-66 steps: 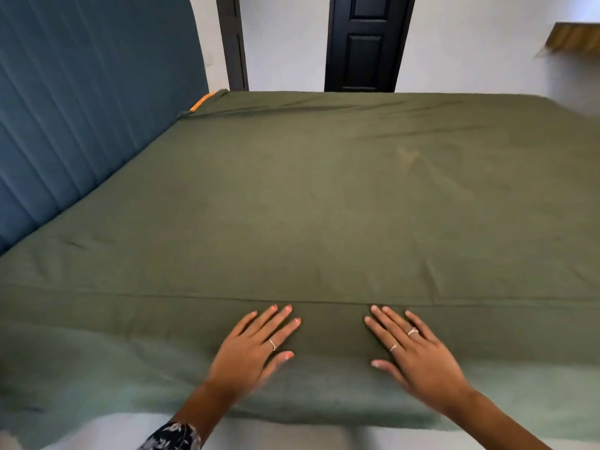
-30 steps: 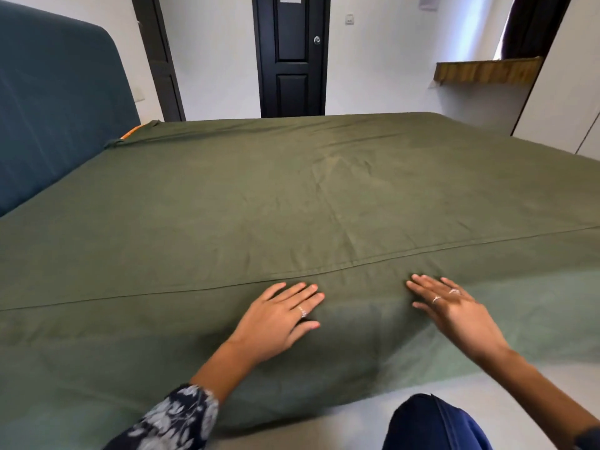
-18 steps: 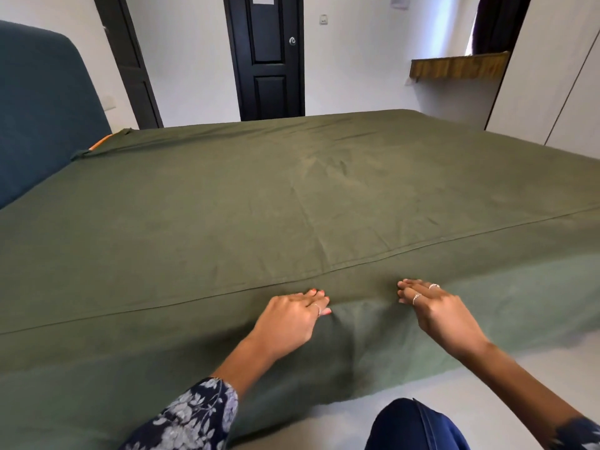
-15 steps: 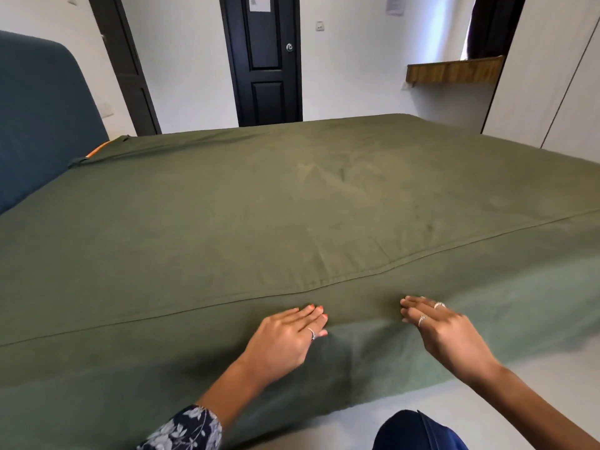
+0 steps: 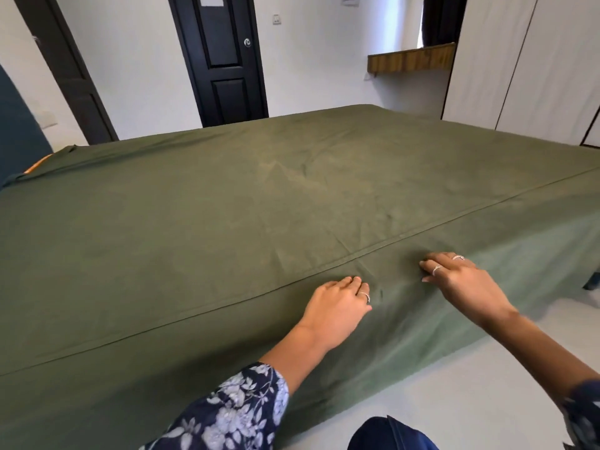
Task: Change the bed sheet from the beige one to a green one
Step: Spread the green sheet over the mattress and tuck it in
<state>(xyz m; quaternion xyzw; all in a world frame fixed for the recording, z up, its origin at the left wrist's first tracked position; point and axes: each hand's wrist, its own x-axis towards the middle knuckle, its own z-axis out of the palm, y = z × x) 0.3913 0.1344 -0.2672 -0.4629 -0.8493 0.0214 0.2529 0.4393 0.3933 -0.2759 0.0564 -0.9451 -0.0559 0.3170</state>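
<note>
Left hand (image 5: pixel 337 306) at six o'clock, fingers bent onto the near edge of the green sheet (image 5: pixel 259 206), apparently nipping a small fold; hard to tell whether truly gripped. Right hand (image 5: pixel 461 280) at four o'clock, fingers likewise curled over the same edge, probably to draw the overhang taut. Beyond, toward twelve, covering the whole mattress, nearly flat. At ten o'clock, an orange corner (image 5: pixel 37 164) left uncovered beside the blue headboard (image 5: pixel 19 134).
</note>
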